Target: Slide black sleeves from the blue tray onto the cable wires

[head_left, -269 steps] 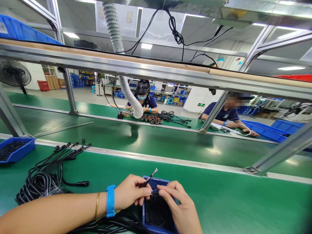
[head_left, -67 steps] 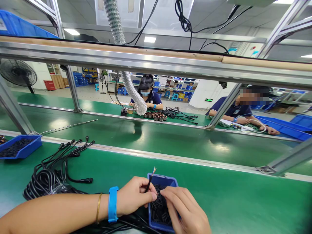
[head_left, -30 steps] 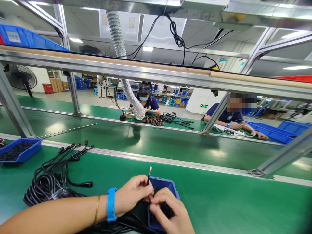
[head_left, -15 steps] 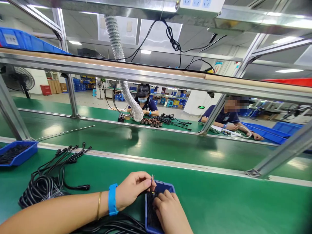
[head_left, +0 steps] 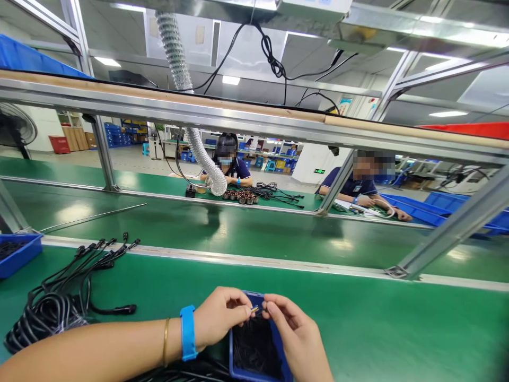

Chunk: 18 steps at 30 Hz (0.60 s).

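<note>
- A cable end [head_left: 255, 309] with thin coloured wires was pinched between the thumb and fingers of the left hand [head_left: 220, 315], and was held above the far part of a blue bin [head_left: 231, 345].
- A small dark piece [head_left: 263, 306] was gripped by the fingertips of the right hand [head_left: 296, 329], just beside the wires; it was perhaps a short sleeve, but was too small to be made out surely.
- The bin, deep and oblong with smooth plastic walls, was partly filled with short, thin black pieces [head_left: 254, 347].
- At the far left, a shallower blue tray [head_left: 24, 260], cut off by the edge of view, was loaded with similar dark pieces [head_left: 10, 248].
- Between tray and left forearm, a looped bundle of glossy black cables [head_left: 45, 318] was laid, its thick, ribbed connectors [head_left: 125, 309] spread outward.
- More black cables [head_left: 199, 369] were seen below the forearm.
- Everything was borne by a smooth green tabletop [head_left: 377, 329].
- Across the bench, rounded copper-coloured parts [head_left: 240, 196] were clustered near a crinkled silver duct [head_left: 201, 154].
</note>
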### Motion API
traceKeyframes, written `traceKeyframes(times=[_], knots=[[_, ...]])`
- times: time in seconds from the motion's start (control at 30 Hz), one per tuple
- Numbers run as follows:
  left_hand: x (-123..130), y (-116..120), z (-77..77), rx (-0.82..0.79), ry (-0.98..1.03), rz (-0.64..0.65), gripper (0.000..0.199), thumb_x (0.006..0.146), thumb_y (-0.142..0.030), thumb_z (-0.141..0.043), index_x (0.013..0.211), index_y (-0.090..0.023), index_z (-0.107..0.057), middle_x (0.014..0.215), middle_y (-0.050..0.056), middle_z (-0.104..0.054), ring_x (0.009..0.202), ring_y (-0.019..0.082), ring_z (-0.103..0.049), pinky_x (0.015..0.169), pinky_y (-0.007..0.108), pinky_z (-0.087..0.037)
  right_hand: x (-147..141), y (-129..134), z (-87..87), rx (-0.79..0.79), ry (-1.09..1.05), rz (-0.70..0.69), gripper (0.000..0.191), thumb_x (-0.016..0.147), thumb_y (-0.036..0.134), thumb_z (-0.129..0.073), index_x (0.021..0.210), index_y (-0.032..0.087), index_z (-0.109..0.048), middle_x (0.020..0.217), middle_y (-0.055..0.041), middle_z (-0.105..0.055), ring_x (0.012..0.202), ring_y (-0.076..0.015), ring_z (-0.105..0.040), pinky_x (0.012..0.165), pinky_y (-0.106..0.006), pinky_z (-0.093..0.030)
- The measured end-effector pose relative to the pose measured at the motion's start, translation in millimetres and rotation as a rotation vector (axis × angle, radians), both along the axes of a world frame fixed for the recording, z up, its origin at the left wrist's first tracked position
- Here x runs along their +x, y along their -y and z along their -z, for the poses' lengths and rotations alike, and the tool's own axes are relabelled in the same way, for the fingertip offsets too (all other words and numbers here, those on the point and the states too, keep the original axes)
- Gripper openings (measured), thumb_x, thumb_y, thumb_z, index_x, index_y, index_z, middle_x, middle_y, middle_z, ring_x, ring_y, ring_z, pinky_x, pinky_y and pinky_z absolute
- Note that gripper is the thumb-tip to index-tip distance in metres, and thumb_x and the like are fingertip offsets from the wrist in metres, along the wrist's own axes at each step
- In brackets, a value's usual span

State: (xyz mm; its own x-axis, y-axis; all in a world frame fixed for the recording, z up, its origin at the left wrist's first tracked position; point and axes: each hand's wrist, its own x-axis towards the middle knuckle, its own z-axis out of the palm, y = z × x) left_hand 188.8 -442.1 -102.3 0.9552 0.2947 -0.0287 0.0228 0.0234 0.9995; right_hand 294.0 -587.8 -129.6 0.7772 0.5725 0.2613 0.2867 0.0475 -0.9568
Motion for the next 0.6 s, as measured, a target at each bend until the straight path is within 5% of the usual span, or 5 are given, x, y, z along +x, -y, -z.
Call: traceKeyframes(times=[0.23, 0.6], knots=[[-7, 1, 2.5, 0.072, -0.016, 0.015, 0.022, 0.074, -0.036, -0.065, 0.076, -0.014, -0.063, 0.071, 0.000, -0.056, 0.067, 0.014, -0.047, 0.066, 0.027, -0.037, -7, 9, -10.4, 0.034, 0.028, 0.037, 0.038, 0.079, 0.052, -0.072, 0.091, 0.016, -0.076, 0.085, -0.0109, -0.076, 0.073, -0.0222, -0.073, 0.070, -0.027, -0.061], [-13, -1, -4.0, 0.222, 0.006, 0.031, 0.014, 0.077, -0.026, -0.063, 0.076, -0.014, -0.070, 0.076, 0.001, -0.057, 0.073, 0.014, -0.049, 0.071, 0.027, -0.039, -2, 22, -15.0, -0.033, 0.067, -0.125, 0.028, 0.086, 0.045, -0.068, 0.093, 0.019, -0.075, 0.080, -0.0070, -0.074, 0.072, -0.0197, -0.072, 0.069, -0.023, -0.061]])
